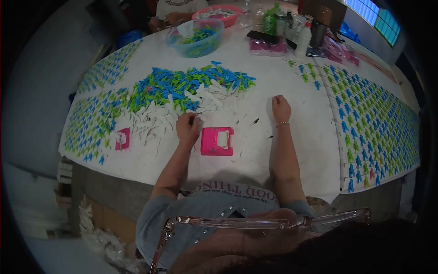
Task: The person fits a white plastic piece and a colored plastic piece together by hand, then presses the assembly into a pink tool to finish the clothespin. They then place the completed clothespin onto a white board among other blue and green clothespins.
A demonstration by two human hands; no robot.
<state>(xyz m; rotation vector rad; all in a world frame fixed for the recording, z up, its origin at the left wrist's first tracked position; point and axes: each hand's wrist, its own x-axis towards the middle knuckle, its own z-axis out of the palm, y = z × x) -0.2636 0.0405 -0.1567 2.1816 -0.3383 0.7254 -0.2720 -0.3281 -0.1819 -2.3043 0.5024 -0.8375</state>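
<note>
My left hand (187, 129) is closed in a pinch at the near edge of a heap of white strips (150, 121); what it grips, if anything, is too small to make out. Just right of it lies a pink plate with a white roller-like part (211, 141). Farther right, my right hand (281, 109) rests curled into a fist over the table, and its fingers hide whatever may be inside. Beyond the left hand spreads a pile of blue and green clothespins (175, 84), with more white strips (212, 97) along its near side.
Rows of blue and green clothespins (365, 123) cover the right side, and more clothespins (91, 121) lie at left beside a second pink plate (122, 139). A blue basin (196, 48), a pink basin (230, 18) and bottles (303, 39) stand behind. Another person's hand (173, 17) is at the back.
</note>
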